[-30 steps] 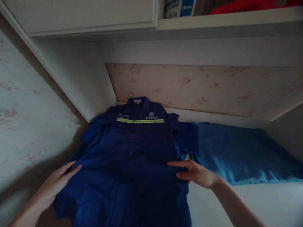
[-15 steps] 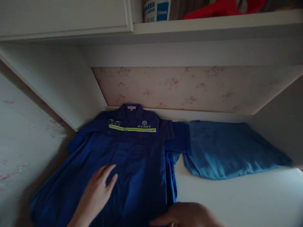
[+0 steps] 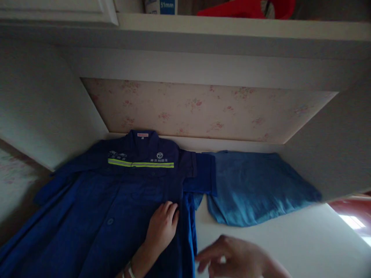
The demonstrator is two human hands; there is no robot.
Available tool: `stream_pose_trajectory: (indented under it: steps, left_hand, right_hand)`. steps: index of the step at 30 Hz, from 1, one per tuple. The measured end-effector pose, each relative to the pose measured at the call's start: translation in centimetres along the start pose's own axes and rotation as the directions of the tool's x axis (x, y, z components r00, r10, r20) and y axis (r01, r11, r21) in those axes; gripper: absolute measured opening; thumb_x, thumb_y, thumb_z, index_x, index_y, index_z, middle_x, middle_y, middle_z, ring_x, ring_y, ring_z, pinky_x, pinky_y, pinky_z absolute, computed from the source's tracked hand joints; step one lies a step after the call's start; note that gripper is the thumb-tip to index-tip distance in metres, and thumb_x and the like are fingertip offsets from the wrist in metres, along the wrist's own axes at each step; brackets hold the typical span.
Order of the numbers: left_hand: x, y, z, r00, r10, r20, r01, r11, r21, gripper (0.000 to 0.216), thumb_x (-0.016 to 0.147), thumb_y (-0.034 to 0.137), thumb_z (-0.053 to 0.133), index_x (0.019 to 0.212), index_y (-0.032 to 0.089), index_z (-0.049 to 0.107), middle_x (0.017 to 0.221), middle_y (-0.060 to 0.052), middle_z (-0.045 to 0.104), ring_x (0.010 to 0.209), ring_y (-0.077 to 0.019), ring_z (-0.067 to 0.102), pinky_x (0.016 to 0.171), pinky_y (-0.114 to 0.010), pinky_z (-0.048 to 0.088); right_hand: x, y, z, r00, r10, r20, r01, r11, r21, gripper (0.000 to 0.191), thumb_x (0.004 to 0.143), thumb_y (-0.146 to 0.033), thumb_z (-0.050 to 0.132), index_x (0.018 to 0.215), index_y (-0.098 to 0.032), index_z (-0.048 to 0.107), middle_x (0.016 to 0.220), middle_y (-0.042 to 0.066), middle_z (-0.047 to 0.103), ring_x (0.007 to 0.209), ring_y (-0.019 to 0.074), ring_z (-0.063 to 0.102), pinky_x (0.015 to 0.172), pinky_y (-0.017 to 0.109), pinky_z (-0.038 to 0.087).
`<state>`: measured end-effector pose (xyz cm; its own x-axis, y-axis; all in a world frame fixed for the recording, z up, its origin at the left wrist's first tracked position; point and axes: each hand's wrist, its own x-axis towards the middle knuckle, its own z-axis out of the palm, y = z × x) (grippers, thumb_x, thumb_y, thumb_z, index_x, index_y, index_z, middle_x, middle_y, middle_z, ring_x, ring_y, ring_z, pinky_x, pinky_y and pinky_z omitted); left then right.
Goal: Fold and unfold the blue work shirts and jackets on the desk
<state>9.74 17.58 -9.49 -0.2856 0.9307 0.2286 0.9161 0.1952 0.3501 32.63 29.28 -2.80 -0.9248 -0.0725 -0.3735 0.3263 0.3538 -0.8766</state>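
A dark blue work shirt (image 3: 95,208) with a yellow-green reflective stripe across the chest lies spread flat on a white surface (image 3: 290,247), collar toward the back wall. My left hand (image 3: 162,227) rests flat on the shirt near its right edge, fingers stretched out. My right hand (image 3: 234,258) hovers low over the white surface just right of the shirt's edge, fingers loosely apart, blurred, holding nothing. A lighter blue garment (image 3: 255,185) lies flat to the right, touching the shirt's right sleeve.
Floral wallpaper (image 3: 203,108) backs the recess. White side panels close it left and right. An overhead shelf (image 3: 232,27) carries a red item (image 3: 246,7) and a blue-and-white box (image 3: 160,5). A reddish floor shows at the far right.
The view has swung to the right. My left hand slid from the shirt's left side across to its right edge. My right hand let go of the shirt's edge and came off it.
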Motion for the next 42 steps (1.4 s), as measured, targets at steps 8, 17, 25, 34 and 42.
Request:
stream_pose_trajectory:
  steps: [8, 17, 25, 34, 42]
  left_hand:
    - [0.4, -0.7, 0.8, 0.995, 0.060, -0.086, -0.056, 0.997, 0.047, 0.021, 0.094, 0.018, 0.050, 0.106, 0.025, 0.066, 0.098, -0.004, 0.070, 0.085, -0.0194, 0.069, 0.077, -0.032, 0.057]
    - [0.6, -1.3, 1.6, 0.983, 0.109, -0.146, -0.100, 0.993, 0.068, 0.021, 0.092, 0.016, 0.049, 0.099, 0.026, 0.065, 0.090, -0.003, 0.071, 0.077, -0.0187, 0.070, 0.068, -0.029, 0.057]
    - [0.6, -0.3, 0.6, 0.996, 0.056, -0.069, -0.051, 0.996, 0.077, 0.021, 0.095, 0.018, 0.048, 0.104, 0.024, 0.066, 0.096, -0.004, 0.070, 0.085, -0.0190, 0.069, 0.077, -0.031, 0.057]
    - [0.4, 0.3, 0.4, 1.000, 0.007, -0.003, -0.006, 0.994, 0.108, 0.019, 0.098, 0.017, 0.046, 0.106, 0.022, 0.062, 0.100, -0.005, 0.067, 0.090, -0.0196, 0.066, 0.080, -0.034, 0.055]
    - [0.4, 0.0, 0.3, 0.999, -0.027, 0.024, 0.025, 0.998, 0.051, 0.019, 0.098, 0.017, 0.046, 0.105, 0.023, 0.062, 0.099, -0.003, 0.066, 0.091, -0.0192, 0.066, 0.082, -0.034, 0.054]
  right_hand:
    - [0.9, 10.2, -22.8, 0.404, 0.239, -0.883, -0.485, 0.875, 0.015, 0.049, 0.094, -0.026, 0.043, 0.141, -0.014, 0.051, 0.138, 0.020, 0.057, 0.128, 0.0304, 0.054, 0.106, 0.049, 0.043]
    - [4.2, 15.2, -28.9, 0.563, 0.140, -0.814, -0.574, 0.776, -0.263, 0.020, 0.090, -0.022, 0.058, 0.105, -0.018, 0.069, 0.116, 0.013, 0.066, 0.111, 0.0263, 0.061, 0.102, 0.039, 0.042]
    - [3.3, 16.0, -27.7, 0.526, 0.108, -0.844, -0.626, 0.720, -0.299, 0.038, 0.102, -0.024, 0.035, 0.132, -0.012, 0.054, 0.138, 0.019, 0.055, 0.122, 0.0256, 0.056, 0.106, 0.036, 0.039]
    - [5.8, 15.4, -29.7, 0.560, 0.083, -0.824, -0.637, 0.679, -0.365, 0.038, 0.097, -0.035, 0.052, 0.129, -0.017, 0.064, 0.130, 0.015, 0.064, 0.123, 0.0265, 0.057, 0.106, 0.037, 0.041]
    - [2.1, 12.2, -27.6, 0.487, -0.070, -0.871, -0.652, 0.634, -0.416, 0.038, 0.103, -0.035, 0.040, 0.115, -0.019, 0.072, 0.117, 0.012, 0.069, 0.104, 0.0256, 0.065, 0.093, 0.036, 0.048]
